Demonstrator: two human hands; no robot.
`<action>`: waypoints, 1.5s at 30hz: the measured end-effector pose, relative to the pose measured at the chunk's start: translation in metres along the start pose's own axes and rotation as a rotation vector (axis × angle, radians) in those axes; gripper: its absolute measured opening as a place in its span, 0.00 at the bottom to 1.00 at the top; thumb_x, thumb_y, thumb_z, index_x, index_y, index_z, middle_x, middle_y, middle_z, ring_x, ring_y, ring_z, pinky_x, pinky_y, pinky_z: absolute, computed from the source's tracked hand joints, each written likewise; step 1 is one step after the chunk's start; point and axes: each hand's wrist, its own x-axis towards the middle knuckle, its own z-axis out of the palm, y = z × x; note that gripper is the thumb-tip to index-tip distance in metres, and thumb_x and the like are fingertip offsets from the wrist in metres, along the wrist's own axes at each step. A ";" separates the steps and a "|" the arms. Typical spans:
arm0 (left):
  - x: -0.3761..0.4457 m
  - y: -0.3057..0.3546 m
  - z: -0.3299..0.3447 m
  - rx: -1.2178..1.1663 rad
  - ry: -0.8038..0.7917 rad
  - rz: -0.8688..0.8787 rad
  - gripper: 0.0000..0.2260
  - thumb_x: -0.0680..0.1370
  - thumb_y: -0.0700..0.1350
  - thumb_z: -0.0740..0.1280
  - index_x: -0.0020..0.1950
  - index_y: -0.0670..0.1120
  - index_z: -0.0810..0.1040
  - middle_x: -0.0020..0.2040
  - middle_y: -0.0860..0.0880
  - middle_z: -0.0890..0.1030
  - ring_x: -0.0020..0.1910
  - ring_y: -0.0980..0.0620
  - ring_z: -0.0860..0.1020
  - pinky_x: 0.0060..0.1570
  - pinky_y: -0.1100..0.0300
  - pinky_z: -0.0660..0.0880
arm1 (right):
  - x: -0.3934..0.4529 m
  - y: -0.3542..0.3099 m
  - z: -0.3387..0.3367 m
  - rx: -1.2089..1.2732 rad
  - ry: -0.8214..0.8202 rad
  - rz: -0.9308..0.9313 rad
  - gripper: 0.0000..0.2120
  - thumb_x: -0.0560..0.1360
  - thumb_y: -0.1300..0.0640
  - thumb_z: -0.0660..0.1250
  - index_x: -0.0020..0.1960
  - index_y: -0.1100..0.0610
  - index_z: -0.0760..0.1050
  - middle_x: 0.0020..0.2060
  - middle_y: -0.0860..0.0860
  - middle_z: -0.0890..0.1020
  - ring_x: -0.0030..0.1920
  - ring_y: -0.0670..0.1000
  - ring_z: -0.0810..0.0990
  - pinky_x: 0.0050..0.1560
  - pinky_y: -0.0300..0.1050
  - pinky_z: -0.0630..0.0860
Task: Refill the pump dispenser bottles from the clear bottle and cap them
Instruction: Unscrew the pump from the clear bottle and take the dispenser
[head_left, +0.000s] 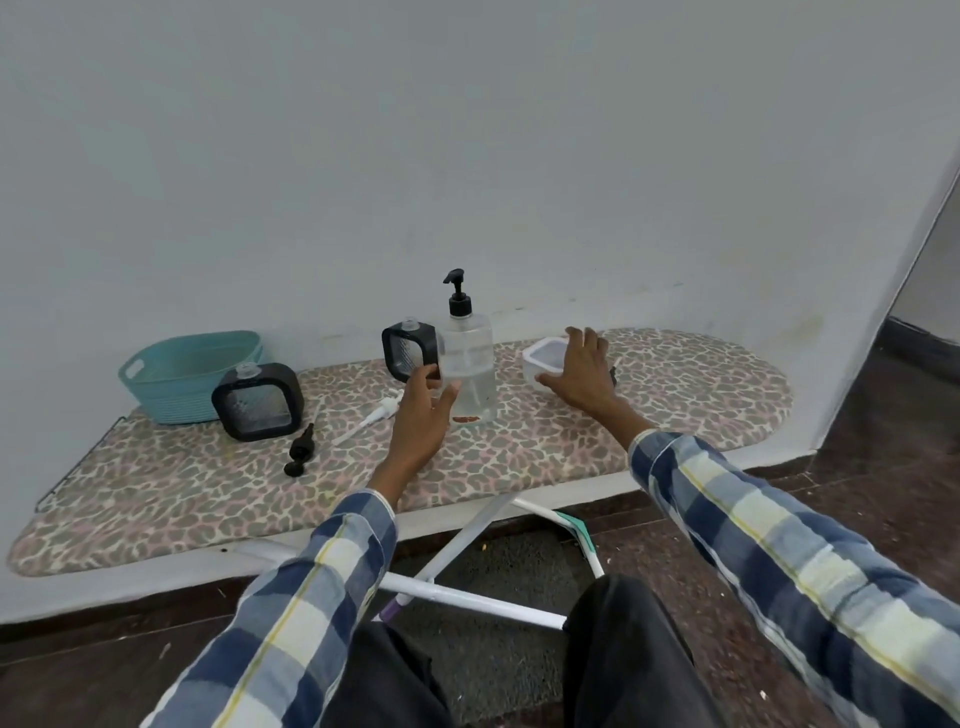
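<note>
Off-task items on the ironing board

A teal basket (189, 375) sits far left of the fingers, on the leopard-print ironing board (519, 457); a small white container (540, 358) lies just beneath the right-side fingers.

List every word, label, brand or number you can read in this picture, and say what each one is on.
No text can be read anywhere in this view.
clear bottle: a small reddish-brown patch near its base, perhaps a label remnant; too small and blurred to read.
black-framed dispenser bottles and: no lettering visible.
teal basket: no lettering visible.
small white container: no lettering visible.
</note>
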 end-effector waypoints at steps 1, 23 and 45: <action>0.000 -0.001 -0.001 -0.002 -0.009 0.000 0.21 0.87 0.56 0.64 0.78 0.49 0.70 0.67 0.47 0.78 0.61 0.50 0.80 0.59 0.48 0.80 | 0.005 0.004 0.001 -0.017 -0.021 0.018 0.48 0.75 0.44 0.78 0.81 0.62 0.56 0.78 0.64 0.61 0.79 0.67 0.58 0.77 0.64 0.62; -0.002 -0.016 0.000 -0.281 0.042 -0.226 0.22 0.84 0.62 0.67 0.64 0.45 0.79 0.53 0.48 0.86 0.48 0.53 0.85 0.50 0.56 0.81 | -0.059 0.000 -0.002 0.261 0.312 -0.358 0.46 0.63 0.59 0.80 0.74 0.56 0.60 0.68 0.56 0.66 0.68 0.59 0.68 0.65 0.58 0.73; -0.041 -0.005 -0.052 -0.393 -0.096 -0.172 0.17 0.73 0.45 0.84 0.60 0.48 0.85 0.55 0.45 0.89 0.55 0.41 0.88 0.54 0.45 0.87 | -0.128 -0.083 0.051 0.257 0.254 -0.720 0.42 0.72 0.46 0.81 0.75 0.60 0.62 0.76 0.58 0.62 0.79 0.59 0.63 0.80 0.45 0.63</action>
